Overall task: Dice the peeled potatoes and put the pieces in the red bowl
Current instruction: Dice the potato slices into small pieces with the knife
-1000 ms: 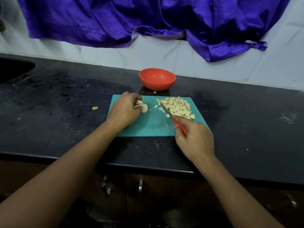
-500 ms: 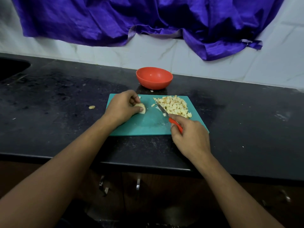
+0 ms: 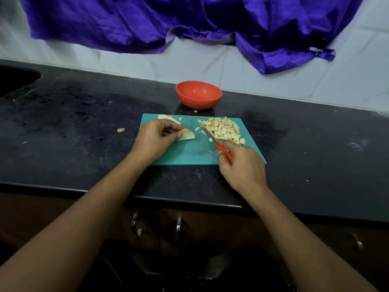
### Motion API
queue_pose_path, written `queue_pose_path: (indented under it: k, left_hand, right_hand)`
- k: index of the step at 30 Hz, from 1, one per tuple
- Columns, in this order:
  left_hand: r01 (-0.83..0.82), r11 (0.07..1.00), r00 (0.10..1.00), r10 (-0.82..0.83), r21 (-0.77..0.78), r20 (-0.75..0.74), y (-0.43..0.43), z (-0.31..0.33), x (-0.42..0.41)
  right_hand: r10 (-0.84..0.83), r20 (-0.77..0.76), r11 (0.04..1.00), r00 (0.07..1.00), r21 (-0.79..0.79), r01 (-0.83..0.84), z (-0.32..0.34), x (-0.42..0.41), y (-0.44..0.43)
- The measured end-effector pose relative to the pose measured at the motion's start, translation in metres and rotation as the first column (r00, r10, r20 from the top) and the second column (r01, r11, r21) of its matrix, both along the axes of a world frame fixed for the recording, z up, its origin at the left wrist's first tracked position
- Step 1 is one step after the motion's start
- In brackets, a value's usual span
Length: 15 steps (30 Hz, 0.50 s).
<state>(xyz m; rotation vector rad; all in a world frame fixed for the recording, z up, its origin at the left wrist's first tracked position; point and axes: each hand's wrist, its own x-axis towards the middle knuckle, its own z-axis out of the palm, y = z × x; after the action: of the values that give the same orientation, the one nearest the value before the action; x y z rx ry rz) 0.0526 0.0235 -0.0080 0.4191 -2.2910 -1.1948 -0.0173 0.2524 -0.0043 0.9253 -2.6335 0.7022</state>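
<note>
A teal cutting board (image 3: 189, 153) lies on the black counter. My left hand (image 3: 154, 140) pinches a potato slice (image 3: 187, 134) at the board's left side. More slices (image 3: 168, 118) lie at the board's far left corner. A heap of diced potato (image 3: 223, 130) covers the board's far right part. My right hand (image 3: 240, 165) grips a knife by its red handle (image 3: 224, 151); the blade (image 3: 207, 133) points away from me along the heap's left edge. The red bowl (image 3: 199, 94) stands behind the board, and I see nothing inside it.
A stray potato bit (image 3: 120, 129) lies on the counter (image 3: 73, 123) left of the board, another (image 3: 195, 111) just in front of the bowl. A dark sink (image 3: 14, 79) is at the far left. Purple cloth (image 3: 189, 22) hangs on the white tiled wall.
My left hand has drawn one slice out toward the board's middle, leaving the other slices at the far left corner. The knife hand has barely moved.
</note>
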Motion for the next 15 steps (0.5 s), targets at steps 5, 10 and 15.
queue_pose_path:
  k: [5,10,15]
  left_hand:
    - [-0.022,0.999,1.0,0.022,-0.031,0.012,0.0033,0.0026,0.0]
    - [-0.024,0.999,1.0,0.025,-0.048,0.015,0.0028,0.0019,-0.0009]
    - [0.026,0.985,0.998,-0.017,-0.171,0.056,0.0027,0.0006,-0.0015]
  right_hand:
    - [-0.013,0.002,1.0,1.0,0.001,0.013,-0.0001,-0.001,0.0002]
    - [-0.01,-0.008,1.0,1.0,0.017,0.01,0.0,-0.0016,-0.0004]
    - [-0.01,-0.013,1.0,1.0,0.006,0.01,0.0002,-0.0008,-0.0011]
